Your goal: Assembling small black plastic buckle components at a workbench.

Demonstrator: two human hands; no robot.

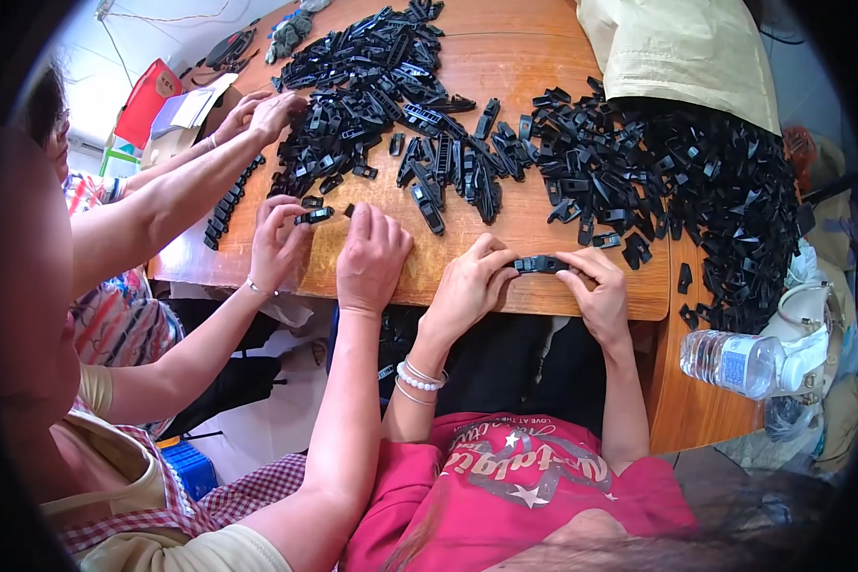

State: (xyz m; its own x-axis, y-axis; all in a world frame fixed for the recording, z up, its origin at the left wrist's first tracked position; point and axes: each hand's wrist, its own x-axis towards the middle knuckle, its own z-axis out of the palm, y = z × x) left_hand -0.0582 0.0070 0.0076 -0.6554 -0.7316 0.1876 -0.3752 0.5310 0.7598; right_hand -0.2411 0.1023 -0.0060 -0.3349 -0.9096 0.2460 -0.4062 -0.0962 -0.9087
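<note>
Near the table's front edge, a small black plastic part [538,264] with a lighter patch on top spans the gap between my hands. Its left end is pinched in the fingers of my left hand [465,284], above a wrist with white bracelets. The thumb and fingers of my right hand [598,291] grip its right end. Beyond my hands lies a loose cluster of long black plastic parts [465,172]. A heap of small black plastic clips [591,162] spreads out to the far right of them.
Black clips spill from a cream sack [682,57] at the right. A clear plastic bottle [729,362] lies on the side table. To my left, a co-worker's hand [372,257] rests near the wooden table [505,48] edge; another person's hands [262,116] touch the far-left pile [353,86].
</note>
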